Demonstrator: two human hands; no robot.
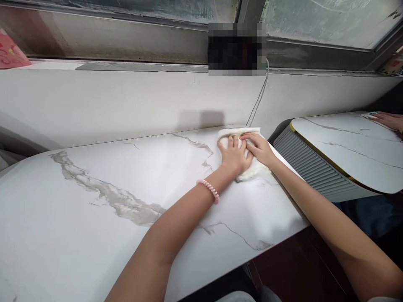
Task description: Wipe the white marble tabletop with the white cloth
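A white cloth (254, 171) lies bunched on the white marble-patterned tabletop (189, 180), close to its right end near the wall. On top of it, my left hand (234, 158) presses down flat with the fingers spread. My right hand (262, 151) rests just to the right, its fingers stretched over the cloth and nearly touching the left hand. Neither hand is wrapped round the cloth. The palms and the cloth beneath them are hidden. A pink coiled band (208, 189) circles my left wrist.
To the right stands a second marble-patterned table (352, 142) with a ribbed grey side; another person's hand (388, 120) rests on it with a cloth. A white wall (126, 105) runs behind, below windows. A blurred dark object (234, 52) sits on the sill, with a thin cable (260, 98) hanging nearby.
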